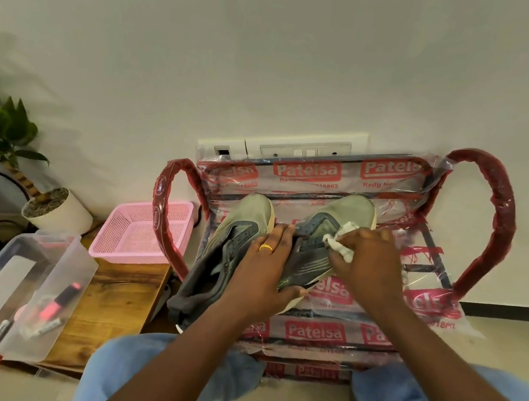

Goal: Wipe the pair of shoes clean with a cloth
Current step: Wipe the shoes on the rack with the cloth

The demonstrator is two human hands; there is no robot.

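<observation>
Two grey-green sneakers lie side by side on a plastic-wrapped red stool (315,333), toes pointing to the wall. The left shoe (234,230) lies free. My left hand (262,269), wearing a gold ring, rests on the right shoe (339,219), fingers over its tongue and thumb at its heel side. My right hand (367,265) grips a bunched white cloth (339,241) and presses it against the right shoe's upper near the laces.
A pink mesh basket (143,233) stands left of the stool on a wooden board (116,294). A clear plastic box (5,298) with markers lies at the lower left. A potted plant (53,212) stands by the wall. A wall socket panel (285,148) sits behind the stool.
</observation>
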